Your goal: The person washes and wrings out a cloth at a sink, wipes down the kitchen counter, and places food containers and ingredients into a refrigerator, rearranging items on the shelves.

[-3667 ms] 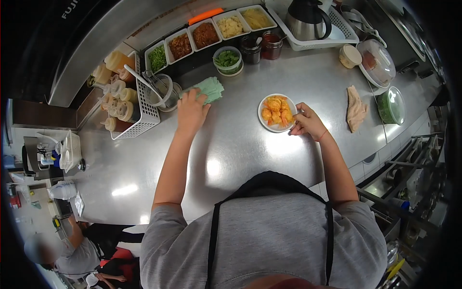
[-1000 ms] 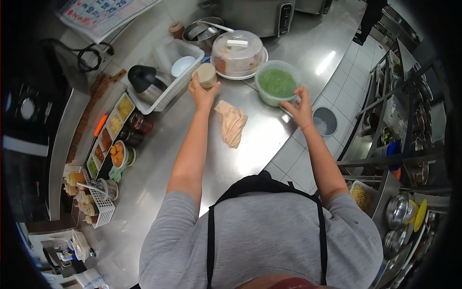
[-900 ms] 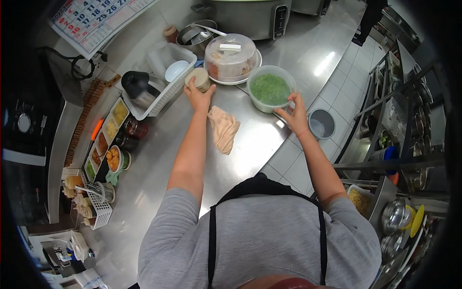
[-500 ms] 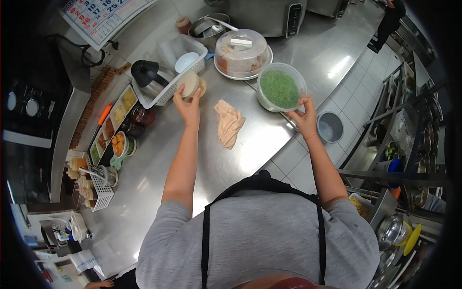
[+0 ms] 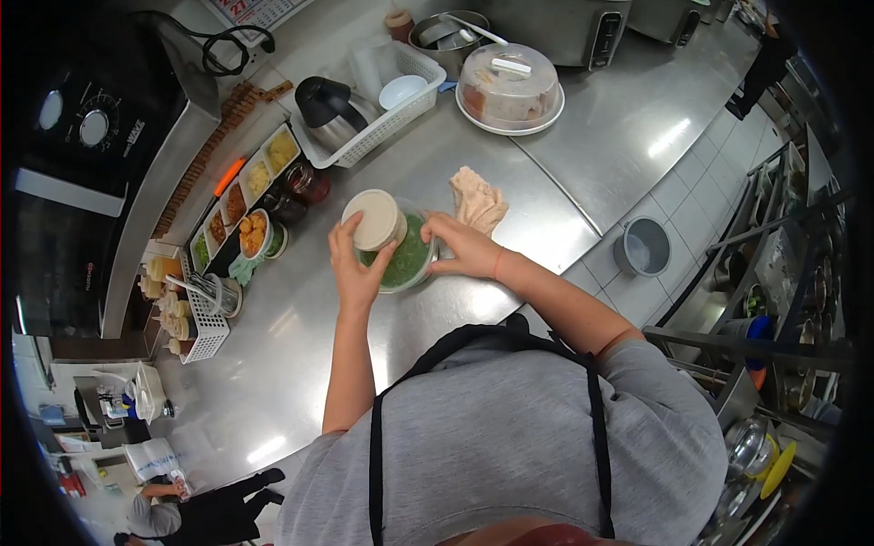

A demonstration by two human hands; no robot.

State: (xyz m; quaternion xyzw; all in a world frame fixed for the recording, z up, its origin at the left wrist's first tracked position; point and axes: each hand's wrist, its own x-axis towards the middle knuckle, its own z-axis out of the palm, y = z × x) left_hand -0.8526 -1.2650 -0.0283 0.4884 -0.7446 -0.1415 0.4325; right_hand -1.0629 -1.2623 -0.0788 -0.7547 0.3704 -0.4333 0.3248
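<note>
Steel table (image 5: 282, 359) carries the lot; its near edge passes under the right forearm, so the work sits inboard of it. White basket (image 5: 387, 129) is well back, walls likely there to corral its contents. Clear bowl (image 5: 405, 288) of chopped greens (image 5: 408, 264) is in front of the body; right hand (image 5: 460, 246) half-curled, fingers and thumb gripping its right rim, presumably to steady it. Pale cloth (image 5: 478, 202) just beyond that hand limits travel there; more sliding room leftward. Lidded tub (image 5: 375, 218) is over the bowl's far-left part, left hand (image 5: 357, 255) spread wide round its side (can't tell if it's resting or held up).
</note>
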